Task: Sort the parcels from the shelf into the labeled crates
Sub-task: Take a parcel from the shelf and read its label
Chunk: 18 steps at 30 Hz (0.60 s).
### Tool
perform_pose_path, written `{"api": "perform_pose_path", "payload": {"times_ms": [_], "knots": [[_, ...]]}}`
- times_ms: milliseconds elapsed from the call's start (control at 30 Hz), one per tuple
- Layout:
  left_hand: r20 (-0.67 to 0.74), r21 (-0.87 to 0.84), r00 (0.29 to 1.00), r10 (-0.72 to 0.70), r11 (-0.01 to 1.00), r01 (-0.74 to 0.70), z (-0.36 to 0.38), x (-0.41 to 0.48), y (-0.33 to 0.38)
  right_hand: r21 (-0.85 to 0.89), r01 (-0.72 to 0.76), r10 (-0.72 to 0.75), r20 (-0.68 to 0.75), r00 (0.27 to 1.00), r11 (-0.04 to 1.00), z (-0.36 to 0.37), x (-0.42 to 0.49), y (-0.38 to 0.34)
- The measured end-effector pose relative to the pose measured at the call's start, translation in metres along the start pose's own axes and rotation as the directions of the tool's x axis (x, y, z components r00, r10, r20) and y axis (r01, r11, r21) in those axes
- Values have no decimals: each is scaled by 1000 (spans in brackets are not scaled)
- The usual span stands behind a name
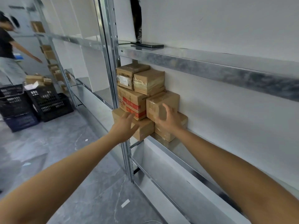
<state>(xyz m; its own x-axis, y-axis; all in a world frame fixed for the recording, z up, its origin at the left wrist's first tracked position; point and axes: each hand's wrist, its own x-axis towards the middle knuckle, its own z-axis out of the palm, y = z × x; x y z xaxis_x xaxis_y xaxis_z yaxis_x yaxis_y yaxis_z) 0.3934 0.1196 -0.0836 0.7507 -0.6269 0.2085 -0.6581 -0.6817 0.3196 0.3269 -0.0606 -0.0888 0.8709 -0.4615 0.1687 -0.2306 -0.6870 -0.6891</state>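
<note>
Six brown cardboard parcels (pixel 146 101) are stacked in three rows of two on a metal shelf (pixel 178 149) in the middle of the frame, pushed against the upright post at the shelf's left end. The middle row has a box with red tape (pixel 131 102) on the left and a plain box (pixel 168 99) wrapped in clear tape on the right.

The right hand (pixel 168 120) is open, fingers spread, in front of the plain box, with the thumb up across the box's face. Whether the palm actually presses on the cardboard cannot be told. The left hand (pixel 124 126) is also open, fingers straight and slightly apart. It is over the bottom left box (pixel 144 130), with its fingertips at the lower edge of the box with red tape. Neither hand grips anything. Both bare forearms reach in from the lower corners of the frame.

On the shelf above lies a flat dark thing (pixel 147 45). At the left edge of the frame, well apart from the stack, black crates (pixel 48 104) with white labels stand on the grey floor (pixel 64 151), beside a blue crate (pixel 21 122). More cardboard boxes (pixel 38 80) sit behind them, and others on the far shelves. A second person (pixel 6 46) in a dark top stands at the upper left, one arm held out.
</note>
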Motion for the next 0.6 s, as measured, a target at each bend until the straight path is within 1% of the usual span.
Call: {"api": "perform_pose_path", "payload": {"times_ms": [100,200,267,400,500,600], "knots": [[-113,-76,994,0,997,-8,-24,52,-7,59,27,-26,-13,1000,998,0,34,-18],[-194,-165,981,18,985,-51,-39,97,-12,110,54,-45,-81,996,992,0,67,-40],[-203,-178,977,62,979,-99,-43,120,-18,74,48,-39,-117,992,996,-1,87,-58],[-212,-92,947,240,960,-264,-41,157,-36,78,-3,17,-175,984,997,6,119,-81],[-206,-122,946,249,953,-277,-40,174,-42,65,-46,61,-265,962,997,17,131,-82],[-188,-162,947,261,943,-292,-40,176,-40,97,-60,93,-391,916,993,22,133,-83]]}}
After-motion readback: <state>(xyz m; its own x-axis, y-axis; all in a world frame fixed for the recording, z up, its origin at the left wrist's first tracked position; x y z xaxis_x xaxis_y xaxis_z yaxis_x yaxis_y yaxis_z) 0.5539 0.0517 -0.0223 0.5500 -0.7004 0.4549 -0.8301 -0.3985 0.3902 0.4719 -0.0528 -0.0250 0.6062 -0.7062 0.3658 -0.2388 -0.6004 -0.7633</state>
